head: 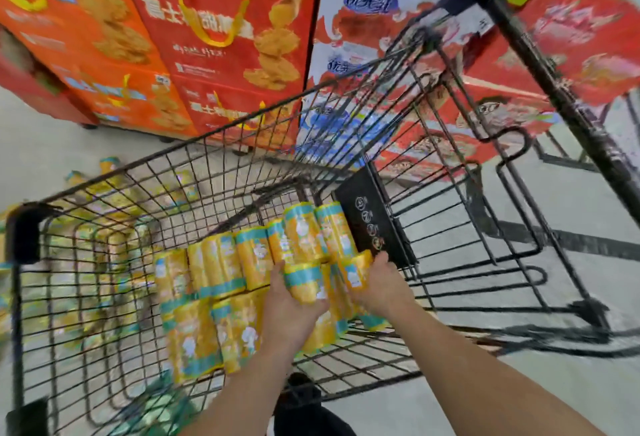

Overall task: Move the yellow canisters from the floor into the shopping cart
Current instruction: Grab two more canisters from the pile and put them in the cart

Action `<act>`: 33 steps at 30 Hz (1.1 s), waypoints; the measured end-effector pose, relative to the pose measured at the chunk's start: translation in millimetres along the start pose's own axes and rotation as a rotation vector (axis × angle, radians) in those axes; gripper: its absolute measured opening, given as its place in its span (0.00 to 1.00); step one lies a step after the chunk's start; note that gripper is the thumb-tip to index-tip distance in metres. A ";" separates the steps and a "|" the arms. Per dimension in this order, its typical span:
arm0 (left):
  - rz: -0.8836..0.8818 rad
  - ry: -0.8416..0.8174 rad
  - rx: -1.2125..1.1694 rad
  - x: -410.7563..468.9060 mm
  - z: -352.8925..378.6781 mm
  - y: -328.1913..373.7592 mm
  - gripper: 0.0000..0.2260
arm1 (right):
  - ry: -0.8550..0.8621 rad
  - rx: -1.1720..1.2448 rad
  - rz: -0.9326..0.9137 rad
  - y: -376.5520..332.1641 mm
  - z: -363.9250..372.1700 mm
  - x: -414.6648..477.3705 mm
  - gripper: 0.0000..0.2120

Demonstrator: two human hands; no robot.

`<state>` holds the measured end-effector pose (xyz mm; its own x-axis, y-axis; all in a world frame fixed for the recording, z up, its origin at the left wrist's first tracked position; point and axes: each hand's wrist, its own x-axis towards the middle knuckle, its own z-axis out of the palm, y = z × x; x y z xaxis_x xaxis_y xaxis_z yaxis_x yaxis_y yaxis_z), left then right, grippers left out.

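Several yellow canisters with teal bands (221,262) lie side by side on the bottom of the black wire shopping cart (242,131). My left hand (291,311) reaches down into the cart and grips one yellow canister (306,280) from below. My right hand (377,283) is beside it, closed on another yellow canister (356,271) near the cart's back panel. More yellow canisters (104,176) lie on the floor beyond the cart's left side, seen blurred through the wires.
Stacked red and orange gift boxes (207,48) stand just past the cart. The black child-seat flap (374,217) and cart handle (554,82) are at right. Grey floor (554,383) lies to the right. My dark shoe (304,401) is under the cart's edge.
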<state>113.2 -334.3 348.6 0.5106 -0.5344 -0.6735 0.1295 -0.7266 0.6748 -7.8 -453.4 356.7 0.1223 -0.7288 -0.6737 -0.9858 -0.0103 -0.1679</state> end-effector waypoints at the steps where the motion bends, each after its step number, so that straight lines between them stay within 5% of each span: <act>1: -0.001 0.007 0.025 0.4 10.3 -2.1 0.46 | -0.016 -0.028 0.005 3.8 2.8 5.7 0.39; 9: -0.104 -0.007 0.199 16.2 37.2 -16.9 0.41 | -0.091 -0.081 0.092 19.9 13.3 38.0 0.26; 16: -0.112 -0.128 0.124 13.9 6.9 -18.6 0.48 | -0.087 -0.021 0.032 2.0 -3.9 19.7 0.23; 20: -0.065 -0.090 0.120 -2.2 -36.2 -4.9 0.36 | 0.033 -0.003 -0.076 -38.1 -21.3 -3.9 0.20; 27: 0.082 0.246 -0.094 -14.9 -236.5 5.9 0.25 | 0.155 0.089 -0.519 -216.9 -16.3 -82.7 0.18; 33: 0.139 0.579 -0.220 -12.9 -447.2 -62.1 0.21 | 0.100 0.162 -0.816 -395.0 63.5 -173.7 0.13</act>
<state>478.7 -89.2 450.3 0.9045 -0.2524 -0.3438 0.1687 -0.5286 0.8319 367.7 -279.2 494.3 0.7716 -0.5931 -0.2302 -0.5628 -0.4677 -0.6815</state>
